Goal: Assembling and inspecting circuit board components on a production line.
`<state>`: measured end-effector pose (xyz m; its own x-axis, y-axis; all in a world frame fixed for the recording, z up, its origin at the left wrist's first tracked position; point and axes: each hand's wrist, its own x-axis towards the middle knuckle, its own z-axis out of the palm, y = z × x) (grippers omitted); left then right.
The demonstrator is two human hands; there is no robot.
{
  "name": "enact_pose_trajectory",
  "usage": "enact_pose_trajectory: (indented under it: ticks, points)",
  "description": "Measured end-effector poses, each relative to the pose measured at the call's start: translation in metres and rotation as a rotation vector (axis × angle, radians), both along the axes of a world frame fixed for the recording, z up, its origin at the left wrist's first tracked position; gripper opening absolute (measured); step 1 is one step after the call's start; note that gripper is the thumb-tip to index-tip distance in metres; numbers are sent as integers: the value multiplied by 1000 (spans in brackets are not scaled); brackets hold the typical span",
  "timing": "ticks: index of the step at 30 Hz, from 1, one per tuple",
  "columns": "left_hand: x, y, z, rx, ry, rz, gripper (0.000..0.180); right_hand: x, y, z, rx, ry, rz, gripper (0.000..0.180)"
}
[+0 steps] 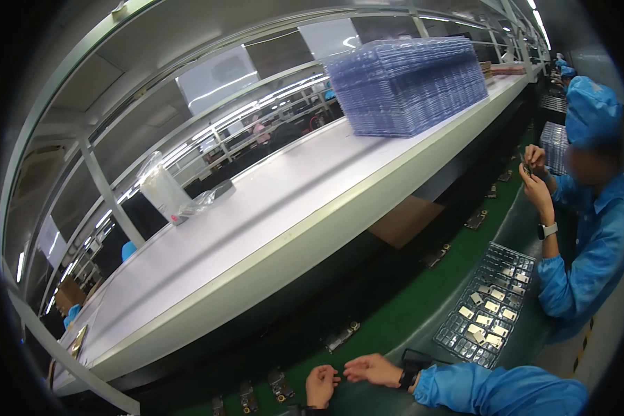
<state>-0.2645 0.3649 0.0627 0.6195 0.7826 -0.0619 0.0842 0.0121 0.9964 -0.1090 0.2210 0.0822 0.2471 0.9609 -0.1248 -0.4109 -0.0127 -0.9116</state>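
We see clear plastic bag [165,188] on white shelf [270,208], far above and left of our fingers [357,367]. We see tall stack of bluish clear blister trays [410,83] farther up-right on same shelf.

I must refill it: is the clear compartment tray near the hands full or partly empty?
Partly empty: the clear tray holds small pale parts in several middle pockets; others look bare.

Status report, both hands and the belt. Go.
Left hand curled, right hand flat, both empty at the green belt. Nearest part untouched. Nothing blocking.
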Motion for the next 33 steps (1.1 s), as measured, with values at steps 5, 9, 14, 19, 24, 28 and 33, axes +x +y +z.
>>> enact_pose_trajectory:
  ticks: [5,9,14,19,24,28,33]
  points:
    - [22,-28,39,659,391,8,29,-11,-23,20,-34,-727,11,27]
    - [16,-19,22,409,109,77,10,-31,-67,51,165,-950,-78,28]
    - [22,-16,17,422,151,46,10,8,-174,74,156,-1138,-219,28]
    - [21,-30,36,555,242,67,11,96,-271,91,-356,-1500,-322,36]
    - [22,-29,25,563,191,100,10,134,-279,75,-364,-1608,-97,46]
    - [19,-30,28,554,164,119,10,145,-273,81,-360,-1607,-27,49]
    - [24,-56,67,723,51,104,18,123,-244,119,-137,-1480,-193,53]
